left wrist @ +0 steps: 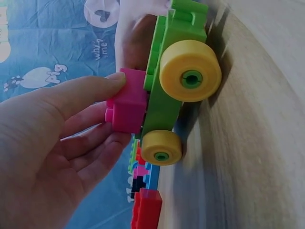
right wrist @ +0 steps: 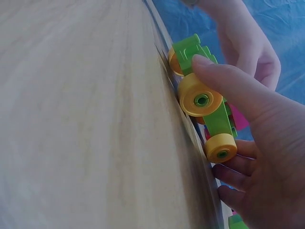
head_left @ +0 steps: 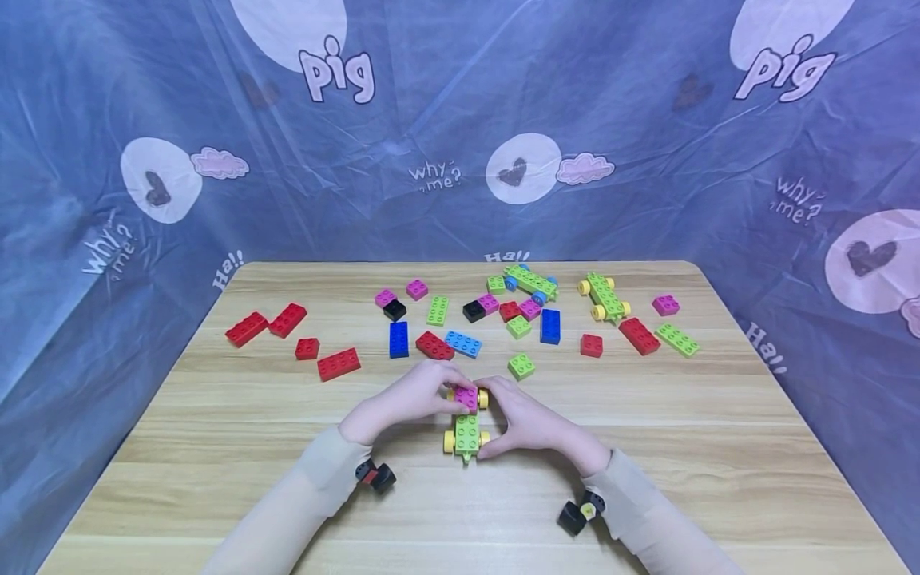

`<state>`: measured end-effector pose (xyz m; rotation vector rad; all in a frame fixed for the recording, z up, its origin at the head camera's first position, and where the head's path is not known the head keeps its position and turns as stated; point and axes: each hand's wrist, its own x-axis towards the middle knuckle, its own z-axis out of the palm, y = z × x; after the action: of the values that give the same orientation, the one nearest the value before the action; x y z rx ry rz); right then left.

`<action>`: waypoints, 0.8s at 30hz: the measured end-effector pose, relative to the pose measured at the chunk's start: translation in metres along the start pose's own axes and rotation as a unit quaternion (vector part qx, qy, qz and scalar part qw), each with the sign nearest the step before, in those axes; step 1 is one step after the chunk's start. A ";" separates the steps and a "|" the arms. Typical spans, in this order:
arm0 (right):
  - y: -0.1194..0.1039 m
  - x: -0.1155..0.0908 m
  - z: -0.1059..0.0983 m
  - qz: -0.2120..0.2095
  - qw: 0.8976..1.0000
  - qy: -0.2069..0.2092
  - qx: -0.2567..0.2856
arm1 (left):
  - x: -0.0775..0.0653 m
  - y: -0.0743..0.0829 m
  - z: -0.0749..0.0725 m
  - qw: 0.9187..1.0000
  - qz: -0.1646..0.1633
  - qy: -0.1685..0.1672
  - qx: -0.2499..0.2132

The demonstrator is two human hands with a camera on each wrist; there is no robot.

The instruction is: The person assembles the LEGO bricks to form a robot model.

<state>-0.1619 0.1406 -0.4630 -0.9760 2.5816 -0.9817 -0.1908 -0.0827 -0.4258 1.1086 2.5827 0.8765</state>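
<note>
1. Brick in magenta [head_left: 465,398] sits on the studded top of the green car base [head_left: 467,435], at its far end; you cannot tell whether it is fully seated.
2. Your left hand [head_left: 417,396] pinches this brick between thumb and fingers.
3. Your right hand [head_left: 529,419] grips the base's right side, thumb by the near yellow wheel [right wrist: 199,93], fingers by the far one.
4. Beyond your hands, loose bricks [head_left: 339,364] lie scattered across the desk [head_left: 446,523], with a blue-wheeled base [head_left: 531,283] and another yellow-wheeled base [head_left: 605,297].
5. Printed blue cloth [head_left: 402,104] hangs behind.
</note>
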 end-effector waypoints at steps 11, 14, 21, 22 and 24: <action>0.000 0.000 0.000 0.007 1.000 -0.003 0.003 | 0.007 0.006 -0.004 0.999 -0.013 -0.027 0.011; 0.000 0.000 0.000 0.008 1.000 -0.003 0.006 | 0.009 0.007 -0.006 0.999 -0.015 -0.036 0.004; 0.000 0.000 0.000 0.006 1.000 -0.007 0.009 | 0.011 0.006 -0.008 0.998 -0.020 -0.054 -0.005; 0.000 0.000 0.000 0.005 1.000 -0.008 0.011 | 0.012 0.006 -0.008 0.998 -0.019 -0.055 -0.007; 0.001 0.000 -0.001 0.005 1.000 -0.008 0.013 | 0.012 0.006 -0.008 0.998 -0.017 -0.055 -0.008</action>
<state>-0.1624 0.1413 -0.4629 -0.9587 2.5518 -0.9970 -0.1992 -0.0745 -0.4154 1.0727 2.4931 0.8039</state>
